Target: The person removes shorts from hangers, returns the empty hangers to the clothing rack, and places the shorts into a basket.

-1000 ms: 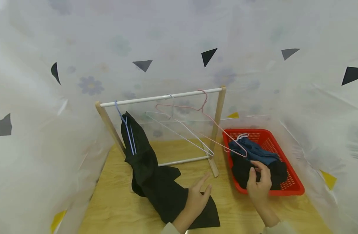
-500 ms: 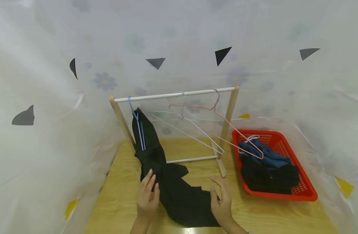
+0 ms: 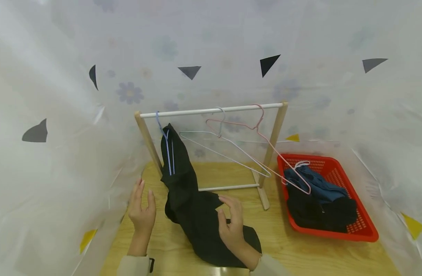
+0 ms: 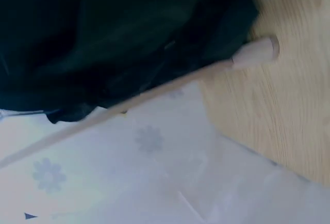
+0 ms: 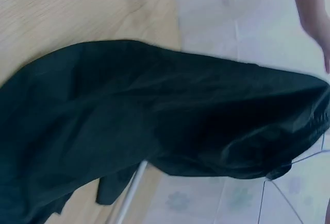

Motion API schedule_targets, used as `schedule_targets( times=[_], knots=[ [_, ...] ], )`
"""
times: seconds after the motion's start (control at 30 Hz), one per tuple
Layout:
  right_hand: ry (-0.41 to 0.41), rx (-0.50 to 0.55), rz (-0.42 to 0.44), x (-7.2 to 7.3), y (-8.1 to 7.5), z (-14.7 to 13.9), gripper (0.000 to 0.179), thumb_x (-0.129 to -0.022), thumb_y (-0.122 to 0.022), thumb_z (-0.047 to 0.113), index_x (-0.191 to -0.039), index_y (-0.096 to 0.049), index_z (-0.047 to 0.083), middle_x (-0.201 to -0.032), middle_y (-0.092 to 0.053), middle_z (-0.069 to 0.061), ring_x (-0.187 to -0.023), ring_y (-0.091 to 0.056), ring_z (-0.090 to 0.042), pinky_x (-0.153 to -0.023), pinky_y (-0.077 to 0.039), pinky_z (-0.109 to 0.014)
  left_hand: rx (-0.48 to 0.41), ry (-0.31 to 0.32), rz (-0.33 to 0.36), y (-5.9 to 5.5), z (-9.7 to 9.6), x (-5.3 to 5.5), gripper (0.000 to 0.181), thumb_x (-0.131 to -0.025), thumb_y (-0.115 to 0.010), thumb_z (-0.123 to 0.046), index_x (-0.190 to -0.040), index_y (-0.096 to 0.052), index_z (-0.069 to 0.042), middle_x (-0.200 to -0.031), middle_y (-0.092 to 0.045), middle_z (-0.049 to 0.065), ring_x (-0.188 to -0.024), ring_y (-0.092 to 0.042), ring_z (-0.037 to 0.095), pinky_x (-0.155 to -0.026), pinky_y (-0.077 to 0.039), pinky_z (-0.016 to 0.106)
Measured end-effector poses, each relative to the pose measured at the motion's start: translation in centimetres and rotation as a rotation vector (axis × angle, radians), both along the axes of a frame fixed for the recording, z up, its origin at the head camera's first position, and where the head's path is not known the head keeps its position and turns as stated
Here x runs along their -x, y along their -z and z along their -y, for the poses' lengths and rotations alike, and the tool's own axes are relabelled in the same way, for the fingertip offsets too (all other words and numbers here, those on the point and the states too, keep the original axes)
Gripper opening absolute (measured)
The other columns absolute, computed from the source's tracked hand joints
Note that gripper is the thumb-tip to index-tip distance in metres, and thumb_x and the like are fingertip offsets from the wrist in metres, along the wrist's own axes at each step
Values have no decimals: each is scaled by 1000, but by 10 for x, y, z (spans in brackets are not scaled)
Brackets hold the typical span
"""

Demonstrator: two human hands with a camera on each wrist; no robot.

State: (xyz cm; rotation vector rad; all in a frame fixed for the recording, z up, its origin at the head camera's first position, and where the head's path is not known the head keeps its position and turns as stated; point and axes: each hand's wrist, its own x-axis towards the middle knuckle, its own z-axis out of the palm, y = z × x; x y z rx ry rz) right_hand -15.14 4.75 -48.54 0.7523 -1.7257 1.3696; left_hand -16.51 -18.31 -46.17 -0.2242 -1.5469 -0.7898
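A black garment (image 3: 183, 195) hangs from a blue hanger (image 3: 168, 153) at the left end of the rack, its lower part spread over the table. To the left of the garment my left hand (image 3: 142, 212) is raised, fingers extended and holding nothing. My right hand (image 3: 231, 224) is over the garment's lower right part, thumb and fingers apart with nothing between them; whether it touches the cloth I cannot tell. Dark cloth (image 5: 154, 110) fills much of the right wrist view. In the left wrist view, the garment (image 4: 129, 33) covers part of a wooden rack leg (image 4: 252, 53).
On the rack's white top rail (image 3: 187, 112) hang a bare white hanger (image 3: 228, 155) and a bare pink hanger (image 3: 283, 157). A red basket (image 3: 364, 214) stands at the right, with blue clothing (image 3: 314, 182) and black clothing (image 3: 321, 212) in it.
My right hand has moved left from the basket to over the hanging garment. My left hand has passed across the garment to its left side. The head view has shifted slightly.
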Motion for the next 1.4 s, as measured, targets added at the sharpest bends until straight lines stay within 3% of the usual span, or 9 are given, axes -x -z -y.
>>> schedule_targets(
  times=[0.27,0.5,0.67,0.83,1.03,1.1,1.23,1.3,1.4],
  knots=[
    [-20,-44,79,15,-21,35,43,-80,-59,-3,-121,-49,-6,-120,-51,-20,-113,-45,-29,-98,-36,-34,-65,29,231,-11,26,37,46,-75,-64,13,-120,-53,13,-123,-55,30,-115,-53,31,-102,-36,16],
    [-73,-277,385,21,-31,62,68,-85,-64,31,-139,-35,2,-140,-40,-15,-128,-40,-31,-101,-39,-50,-348,180,566,-16,31,71,61,-86,-62,-6,-139,-34,5,-142,-38,24,-130,-38,38,-110,-31,40],
    [-107,-401,525,19,-26,71,79,-80,-68,40,-142,-32,5,-144,-38,-15,-131,-39,-31,-102,-39,-50,-483,241,772,-9,32,90,68,-90,-59,-15,-145,-22,0,-151,-24,21,-137,-27,37,-114,-23,43],
    [-155,-426,589,18,-24,77,79,-82,-66,41,-142,-31,4,-145,-36,-17,-132,-38,-31,-103,-38,-50,-481,244,782,-2,30,103,62,-90,-57,-8,-141,-27,7,-145,-30,28,-133,-32,42,-112,-26,47],
    [-178,-421,604,16,-27,80,68,-86,-62,30,-141,-32,4,-143,-39,-19,-130,-41,-32,-102,-39,-49,-477,224,694,1,26,111,46,-87,-54,2,-131,-42,11,-125,-50,34,-117,-49,44,-101,-39,52],
    [-179,-389,603,17,-27,80,61,-88,-59,22,-140,-34,3,-142,-41,-18,-130,-42,-31,-103,-39,-48,-486,198,685,2,25,113,41,-87,-53,4,-127,-47,10,-120,-55,33,-112,-53,42,-96,-45,46],
    [-172,-287,593,22,-24,77,47,-94,-49,9,-137,-38,-2,-138,-47,-20,-126,-47,-30,-101,-42,-44,-474,122,688,2,26,117,29,-87,-54,3,-115,-56,10,-106,-61,33,-96,-61,35,-77,-48,17],
    [-152,-240,576,25,-23,74,40,-97,-44,8,-134,-41,-6,-116,-61,-22,-103,-62,-27,-90,-50,-39,-465,97,683,2,28,118,25,-86,-54,4,-110,-59,10,-100,-64,32,-85,-64,25,-67,-43,6],
    [-106,-157,539,30,-22,69,34,-97,-44,10,-126,-49,-8,-82,-66,-18,-69,-64,-17,-73,-55,-29,-466,99,667,3,30,121,24,-85,-54,5,-107,-61,11,-96,-65,32,-74,-60,6,-62,-39,1]
  ],
)
